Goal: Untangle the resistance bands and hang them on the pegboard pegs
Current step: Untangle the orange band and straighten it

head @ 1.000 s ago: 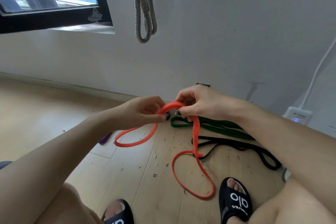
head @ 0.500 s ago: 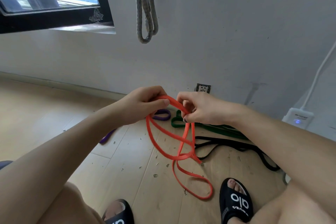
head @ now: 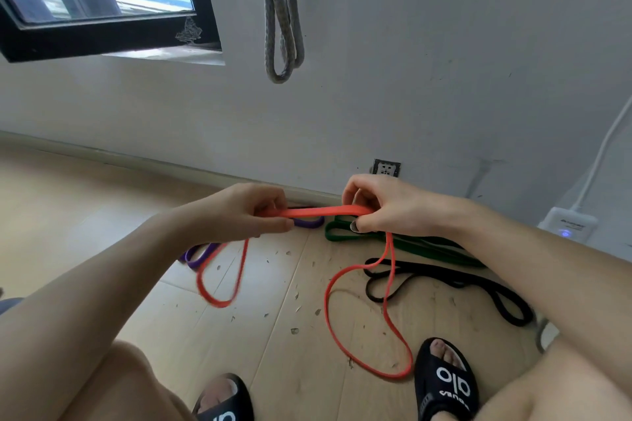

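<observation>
Both hands grip an orange resistance band (head: pixel 321 212) above the wooden floor. My left hand (head: pixel 249 210) pinches its left part, and a loop hangs down below that hand. My right hand (head: pixel 383 205) is closed on its right part; a longer loop drops from it to the floor beside my right foot. The stretch between the hands runs flat and level. On the floor behind lie a purple band (head: pixel 307 223), a green band (head: pixel 410 244) and a black band (head: pixel 455 278). A grey band (head: pixel 282 20) hangs on the wall above. No pegboard is visible.
My feet in black slides (head: pixel 444 383) stand at the bottom edge. A wall socket (head: pixel 386 168) sits low on the white wall, and a white power strip (head: pixel 567 225) with a cable lies at the right. A black-framed window (head: pixel 102 27) is at the upper left.
My hands have moved apart, stretching the orange band flat between them. The crossed tangle below has opened into two separate hanging loops.
</observation>
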`<control>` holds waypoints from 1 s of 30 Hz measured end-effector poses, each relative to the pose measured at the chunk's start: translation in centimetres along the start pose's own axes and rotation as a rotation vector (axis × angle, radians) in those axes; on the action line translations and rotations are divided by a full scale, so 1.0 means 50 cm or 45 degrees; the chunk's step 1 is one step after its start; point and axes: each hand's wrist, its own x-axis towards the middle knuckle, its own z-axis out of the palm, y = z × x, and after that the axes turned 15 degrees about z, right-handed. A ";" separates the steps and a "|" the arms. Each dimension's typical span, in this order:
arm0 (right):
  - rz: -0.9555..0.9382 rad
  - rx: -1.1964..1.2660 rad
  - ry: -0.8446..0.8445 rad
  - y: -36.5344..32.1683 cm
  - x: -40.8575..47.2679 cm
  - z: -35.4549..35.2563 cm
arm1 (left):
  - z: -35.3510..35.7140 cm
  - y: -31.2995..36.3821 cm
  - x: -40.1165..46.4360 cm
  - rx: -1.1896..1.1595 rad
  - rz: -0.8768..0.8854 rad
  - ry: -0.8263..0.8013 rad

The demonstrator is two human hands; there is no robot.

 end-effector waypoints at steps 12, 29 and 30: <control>0.034 -0.089 -0.104 0.008 -0.007 -0.008 | -0.006 0.000 0.014 0.136 0.055 0.031; -0.046 0.107 -0.146 -0.001 0.000 0.018 | -0.005 0.064 0.024 -0.368 0.180 0.495; -0.055 0.111 -0.131 -0.002 0.002 0.023 | -0.004 0.073 0.026 -0.403 0.189 0.512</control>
